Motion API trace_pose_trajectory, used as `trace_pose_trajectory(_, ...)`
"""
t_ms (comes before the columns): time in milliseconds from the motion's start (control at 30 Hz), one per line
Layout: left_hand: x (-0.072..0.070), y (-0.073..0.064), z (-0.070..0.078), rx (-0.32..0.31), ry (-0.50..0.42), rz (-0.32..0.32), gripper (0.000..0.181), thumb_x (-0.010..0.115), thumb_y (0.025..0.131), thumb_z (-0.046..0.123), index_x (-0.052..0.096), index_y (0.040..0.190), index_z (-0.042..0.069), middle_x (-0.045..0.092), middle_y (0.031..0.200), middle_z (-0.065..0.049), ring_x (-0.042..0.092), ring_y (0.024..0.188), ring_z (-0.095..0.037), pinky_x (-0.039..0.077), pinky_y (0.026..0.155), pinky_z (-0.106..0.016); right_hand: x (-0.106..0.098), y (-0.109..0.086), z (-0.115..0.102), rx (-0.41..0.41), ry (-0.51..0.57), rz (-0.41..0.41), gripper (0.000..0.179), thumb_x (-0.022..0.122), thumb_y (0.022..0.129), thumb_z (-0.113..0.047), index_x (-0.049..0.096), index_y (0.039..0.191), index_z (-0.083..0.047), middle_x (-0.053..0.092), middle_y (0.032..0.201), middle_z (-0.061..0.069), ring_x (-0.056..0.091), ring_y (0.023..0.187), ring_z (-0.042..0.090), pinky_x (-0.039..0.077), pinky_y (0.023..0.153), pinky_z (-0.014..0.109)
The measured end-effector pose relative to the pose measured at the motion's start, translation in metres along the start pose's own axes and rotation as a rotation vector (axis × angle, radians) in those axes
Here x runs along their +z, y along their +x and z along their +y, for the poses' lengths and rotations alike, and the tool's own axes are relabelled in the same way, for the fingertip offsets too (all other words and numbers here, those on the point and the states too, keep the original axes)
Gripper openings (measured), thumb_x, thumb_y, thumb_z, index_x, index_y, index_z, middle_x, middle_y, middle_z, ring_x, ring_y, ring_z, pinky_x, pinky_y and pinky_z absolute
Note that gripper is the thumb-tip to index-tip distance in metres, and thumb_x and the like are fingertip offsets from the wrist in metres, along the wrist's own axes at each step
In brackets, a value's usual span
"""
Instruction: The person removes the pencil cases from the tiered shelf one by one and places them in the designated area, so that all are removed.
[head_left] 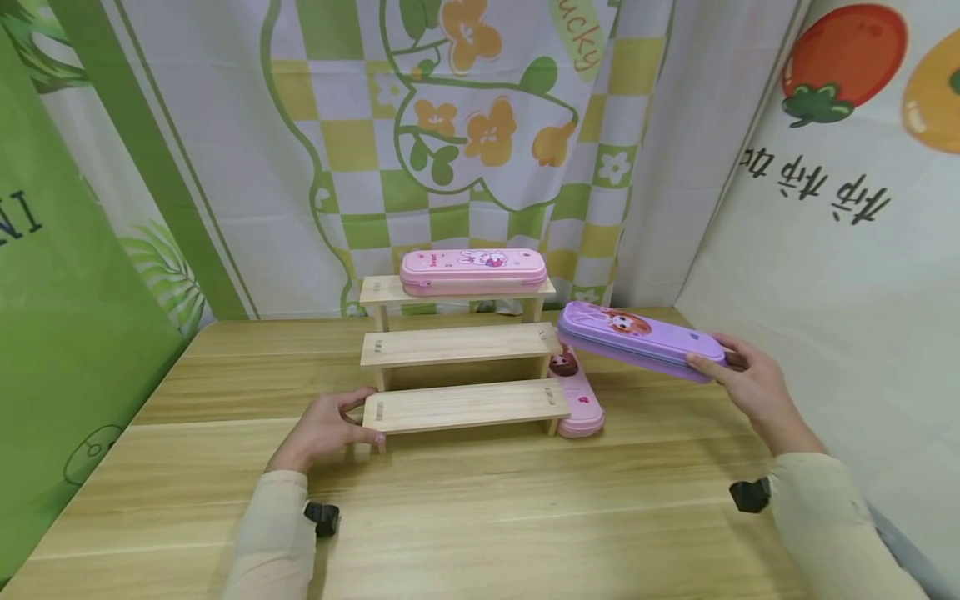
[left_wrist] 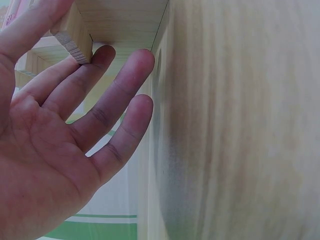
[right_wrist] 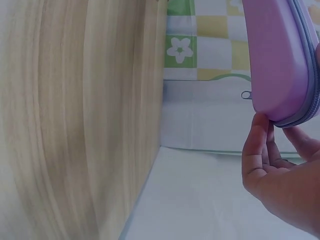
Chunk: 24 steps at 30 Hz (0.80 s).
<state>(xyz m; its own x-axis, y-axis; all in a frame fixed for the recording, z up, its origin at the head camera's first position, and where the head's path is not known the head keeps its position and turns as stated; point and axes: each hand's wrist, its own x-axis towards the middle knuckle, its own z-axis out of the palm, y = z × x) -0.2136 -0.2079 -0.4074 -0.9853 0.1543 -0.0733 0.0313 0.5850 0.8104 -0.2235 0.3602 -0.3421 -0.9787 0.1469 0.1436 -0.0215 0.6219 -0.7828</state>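
Observation:
A three-step wooden shelf point(head_left: 465, 406) stands on the table. My left hand point(head_left: 322, 425) grips the left end of its lowest step, thumb at the front corner and index finger at the back; its other fingers point(left_wrist: 112, 107) spread out in the left wrist view. At the right, my right hand point(head_left: 761, 392) holds a purple zippered pencil case point(head_left: 641, 337) by one end, raised above the table and tilted. Its far end points at the shelf's middle step. The right wrist view shows the case's purple underside point(right_wrist: 280, 60) and my fingertips point(right_wrist: 261, 120) at its end.
A pink pencil case point(head_left: 472, 271) with a rabbit lies on the top step. Another pink pencil case point(head_left: 581, 400) rests on the table against the shelf's right side, partly hidden by it. A patterned curtain point(head_left: 480, 183) hangs behind the wooden table point(head_left: 465, 517).

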Motion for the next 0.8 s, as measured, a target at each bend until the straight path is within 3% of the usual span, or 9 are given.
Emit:
trace_pose_trajectory(67, 0.000, 0.000, 0.000, 0.002, 0.003, 0.000, 0.083, 0.090, 0.075, 0.023, 0.053, 0.147, 0.009, 0.050, 0.151, -0.019, 0.054, 0.083, -0.017, 0.047, 0.083, -0.034, -0.001, 0.000, 0.002, 0.014, -0.002, -0.004, 0.080, 0.066, 0.097, -0.040, 0.033, 0.154, 0.005, 0.047, 0.145, 0.036, 0.045, 0.092, -0.012, 0.042, 0.073, 0.007)
trace_pose_trajectory(233, 0.000, 0.000, 0.000, 0.004, 0.003, -0.001, 0.082, 0.090, 0.075, 0.023, 0.053, 0.147, 0.009, 0.050, 0.151, -0.020, 0.054, 0.083, -0.018, 0.047, 0.084, -0.034, -0.003, 0.000, 0.006, 0.041, -0.026, -0.004, 0.083, 0.064, 0.097, -0.043, 0.030, 0.155, 0.006, 0.043, 0.147, 0.039, 0.055, 0.111, 0.018, 0.042, 0.071, 0.006)
trace_pose_trajectory(400, 0.000, 0.000, 0.000, 0.000, -0.002, 0.000, 0.082, 0.090, 0.075, 0.022, 0.053, 0.147, 0.009, 0.050, 0.150, -0.021, 0.053, 0.081, -0.018, 0.046, 0.082, -0.032, -0.003, 0.000, 0.012, 0.076, -0.053, -0.001, 0.084, 0.063, 0.097, -0.047, 0.031, 0.154, 0.005, 0.046, 0.145, 0.039, 0.054, 0.106, 0.012, 0.043, 0.068, 0.009)
trace_pose_trajectory(467, 0.000, 0.000, 0.000, -0.001, -0.002, -0.001, 0.082, 0.090, 0.075, 0.022, 0.053, 0.147, 0.008, 0.050, 0.150, -0.021, 0.052, 0.080, -0.018, 0.046, 0.082, -0.032, -0.002, -0.001, 0.014, 0.095, -0.059, -0.007, 0.086, 0.063, 0.097, -0.050, 0.030, 0.155, 0.005, 0.046, 0.144, 0.038, 0.055, 0.109, 0.018, 0.042, 0.069, 0.011)
trace_pose_trajectory(600, 0.001, 0.000, 0.001, 0.001, -0.003, -0.004, 0.082, 0.090, 0.075, 0.022, 0.052, 0.147, 0.008, 0.050, 0.149, -0.022, 0.052, 0.079, -0.018, 0.046, 0.081, -0.032, 0.000, -0.002, 0.016, 0.122, -0.057, -0.022, 0.091, 0.061, 0.096, -0.053, 0.026, 0.156, 0.005, 0.043, 0.146, 0.039, 0.048, 0.127, 0.042, 0.040, 0.072, 0.015)
trace_pose_trajectory(800, 0.000, 0.000, 0.001, -0.004, -0.003, -0.002, 0.082, 0.090, 0.075, 0.022, 0.052, 0.147, 0.009, 0.050, 0.150, -0.022, 0.052, 0.079, -0.018, 0.046, 0.083, -0.032, 0.003, -0.003, 0.021, 0.142, -0.026, -0.031, 0.092, 0.061, 0.096, -0.054, 0.024, 0.157, 0.005, 0.039, 0.149, 0.040, 0.044, 0.132, 0.047, 0.040, 0.071, 0.011)
